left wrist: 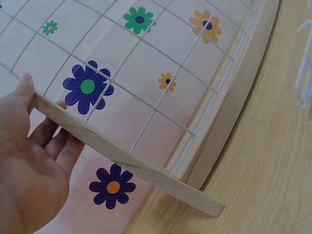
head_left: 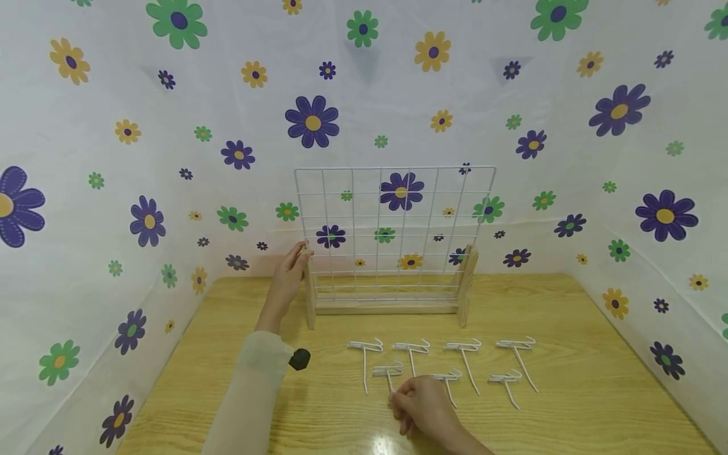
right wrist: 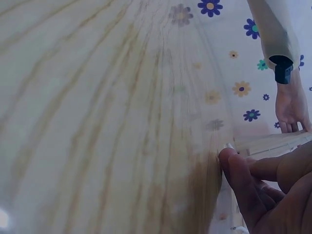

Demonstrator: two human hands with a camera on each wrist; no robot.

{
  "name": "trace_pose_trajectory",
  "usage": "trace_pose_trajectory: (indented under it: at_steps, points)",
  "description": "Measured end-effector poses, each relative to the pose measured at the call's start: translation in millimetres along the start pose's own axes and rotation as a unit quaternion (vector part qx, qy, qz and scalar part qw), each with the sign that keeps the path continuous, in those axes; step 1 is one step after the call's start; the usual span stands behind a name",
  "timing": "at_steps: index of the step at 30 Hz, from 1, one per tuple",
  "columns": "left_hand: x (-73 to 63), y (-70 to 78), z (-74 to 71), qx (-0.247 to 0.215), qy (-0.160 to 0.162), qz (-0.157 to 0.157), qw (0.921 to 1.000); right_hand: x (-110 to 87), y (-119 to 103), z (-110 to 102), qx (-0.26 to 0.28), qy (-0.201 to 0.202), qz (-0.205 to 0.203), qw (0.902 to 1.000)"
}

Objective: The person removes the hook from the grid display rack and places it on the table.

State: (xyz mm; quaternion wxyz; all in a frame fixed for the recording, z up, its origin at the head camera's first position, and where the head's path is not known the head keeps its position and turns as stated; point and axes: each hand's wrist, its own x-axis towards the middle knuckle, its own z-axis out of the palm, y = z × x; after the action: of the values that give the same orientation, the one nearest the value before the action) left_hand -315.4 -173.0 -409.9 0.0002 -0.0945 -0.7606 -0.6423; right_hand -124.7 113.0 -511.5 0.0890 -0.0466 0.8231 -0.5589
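Observation:
A white wire grid panel stands in a wooden base with two uprights. My left hand grips the top of the left wooden upright, its thumb on one side and its fingers curled behind. Low in the head view, my right hand pinches the stem end of a short white wire hook. A white tip shows at those fingertips in the right wrist view. Several more white hooks lie around that hand, among them a short one right beside the knuckles.
Longer hooks form a row in front of the base, and another short hook lies to the right. Flower-printed white cloth surrounds the wooden table at the back and sides. A dark wrist device juts from the left sleeve.

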Motion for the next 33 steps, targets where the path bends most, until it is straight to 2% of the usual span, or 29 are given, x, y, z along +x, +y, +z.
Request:
trace_pose_trajectory:
  at_steps: [8,12,15,19,22,27,33]
  points:
    - [-0.2,0.2,1.1,0.004,0.004,-0.001,1.0000,-0.4,2,0,-0.004,-0.011,0.008,0.9999]
    - [10.1,-18.5,0.4,0.005,0.012,0.010,0.9999,-0.8,2,-1,-0.003,-0.017,0.001,0.9998]
    - [17.3,-29.0,0.3,0.003,0.014,0.007,0.9999,-0.8,2,-1,-0.003,-0.022,-0.003,0.9997]
    - [18.7,-26.1,0.5,0.001,0.011,-0.008,0.9999,-1.3,2,-2,-0.004,-0.024,-0.002,0.9997]
    - [21.2,-29.9,0.9,0.000,0.011,-0.003,0.9999,-2.1,3,-3,-0.003,-0.023,-0.005,0.9997]
    - [22.8,-36.1,2.4,0.002,0.019,0.014,0.9997,-2.5,5,-4,-0.007,-0.024,-0.022,0.9994]
    - [18.7,-37.1,5.8,0.019,0.043,0.031,0.9984,-2.1,6,-7,-0.039,-0.018,-0.061,0.9972]
